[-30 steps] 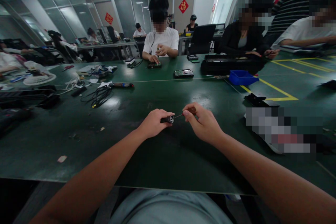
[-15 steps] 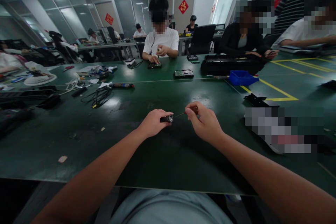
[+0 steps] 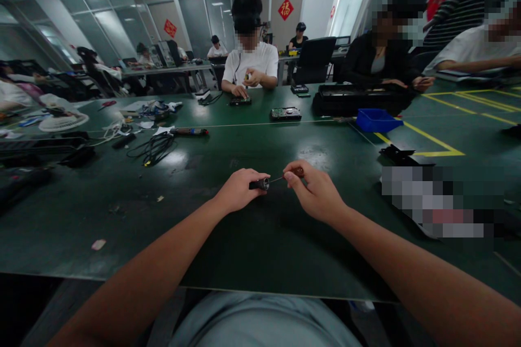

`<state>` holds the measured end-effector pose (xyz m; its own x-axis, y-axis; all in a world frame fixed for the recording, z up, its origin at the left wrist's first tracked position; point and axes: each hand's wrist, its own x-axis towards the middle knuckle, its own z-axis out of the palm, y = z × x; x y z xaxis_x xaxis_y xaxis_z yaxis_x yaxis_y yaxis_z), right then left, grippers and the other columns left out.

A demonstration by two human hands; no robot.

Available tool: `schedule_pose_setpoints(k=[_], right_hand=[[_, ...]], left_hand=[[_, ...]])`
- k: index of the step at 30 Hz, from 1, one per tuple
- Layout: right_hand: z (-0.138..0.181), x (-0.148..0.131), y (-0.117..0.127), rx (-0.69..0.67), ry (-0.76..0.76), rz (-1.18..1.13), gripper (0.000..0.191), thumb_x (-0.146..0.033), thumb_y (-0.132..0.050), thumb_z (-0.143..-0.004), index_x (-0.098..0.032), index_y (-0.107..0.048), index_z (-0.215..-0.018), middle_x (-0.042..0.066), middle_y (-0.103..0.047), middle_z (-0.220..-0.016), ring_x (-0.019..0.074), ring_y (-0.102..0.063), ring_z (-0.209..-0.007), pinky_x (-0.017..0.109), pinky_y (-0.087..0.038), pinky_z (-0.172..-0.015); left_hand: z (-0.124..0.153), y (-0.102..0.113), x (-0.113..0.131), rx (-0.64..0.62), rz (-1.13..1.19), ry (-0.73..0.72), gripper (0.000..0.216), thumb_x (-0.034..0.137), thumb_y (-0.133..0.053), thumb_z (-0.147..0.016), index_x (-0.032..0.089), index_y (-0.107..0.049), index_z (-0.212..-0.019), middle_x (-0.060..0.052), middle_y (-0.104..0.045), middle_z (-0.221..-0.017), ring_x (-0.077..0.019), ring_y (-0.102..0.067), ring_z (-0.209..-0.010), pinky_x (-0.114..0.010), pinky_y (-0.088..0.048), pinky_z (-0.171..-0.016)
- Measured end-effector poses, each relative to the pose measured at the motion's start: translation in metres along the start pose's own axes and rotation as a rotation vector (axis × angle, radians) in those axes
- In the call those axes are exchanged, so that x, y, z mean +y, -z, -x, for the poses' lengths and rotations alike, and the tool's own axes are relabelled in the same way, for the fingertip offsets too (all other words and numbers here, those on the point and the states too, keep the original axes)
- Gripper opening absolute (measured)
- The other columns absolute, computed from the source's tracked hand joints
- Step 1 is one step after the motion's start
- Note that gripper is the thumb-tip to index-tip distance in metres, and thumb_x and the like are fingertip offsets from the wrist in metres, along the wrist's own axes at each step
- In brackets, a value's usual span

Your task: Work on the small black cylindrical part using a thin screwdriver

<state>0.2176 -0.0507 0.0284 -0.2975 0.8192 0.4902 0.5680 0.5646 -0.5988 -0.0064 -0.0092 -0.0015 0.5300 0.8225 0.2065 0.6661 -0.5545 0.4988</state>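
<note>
Fingers (image 3: 253,177) of the left hand (image 3: 238,191) curled shut around a dark handle (image 3: 256,184); only its silver-collared end shows past the thumb. Right hand (image 3: 318,193): thumb and forefinger pinched closed on a thin metal bit (image 3: 277,179), which runs from the handle's collar to the thumb tip. Something small and brownish shows behind that thumb; cannot tell what it is.

Versus half a second ago: right hand has come back toward the left, thumb tip lower and nearer the collar, less bare bit showing between the hands. Left hand and handle practically unchanged.

Pose: both forearms reach in from the lower corners and meet over the middle of the counter (image 3: 252,249). Hands low over the dark green surface, knuckles up; whether they rest on it cannot be told. Handle lies roughly level, collar end pointing right.

Around: coil of black cables (image 3: 152,147) well off to the left, blue bin (image 3: 376,119) well off to the right, person in a white shirt (image 3: 249,65) seated opposite.
</note>
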Motion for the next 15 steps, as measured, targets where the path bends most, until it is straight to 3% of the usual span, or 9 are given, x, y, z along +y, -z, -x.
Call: schedule_pose_setpoints(k=[15], right_hand=[[0.0013, -0.0013, 0.0019, 0.081, -0.017, 0.019, 0.014, -0.032, -0.047, -0.098, -0.021, -0.056, -0.098, 0.002, -0.068, -0.078, 0.0174, -0.064, -0.067, 0.03, -0.045, -0.065]], left_hand=[[-0.0005, 0.0, -0.0028, -0.007, -0.009, 0.008, 0.042, 0.026, -0.074, -0.083, 0.026, -0.067, -0.125, -0.004, -0.068, -0.115, -0.0234, -0.06, -0.109, -0.04, -0.045, -0.099]])
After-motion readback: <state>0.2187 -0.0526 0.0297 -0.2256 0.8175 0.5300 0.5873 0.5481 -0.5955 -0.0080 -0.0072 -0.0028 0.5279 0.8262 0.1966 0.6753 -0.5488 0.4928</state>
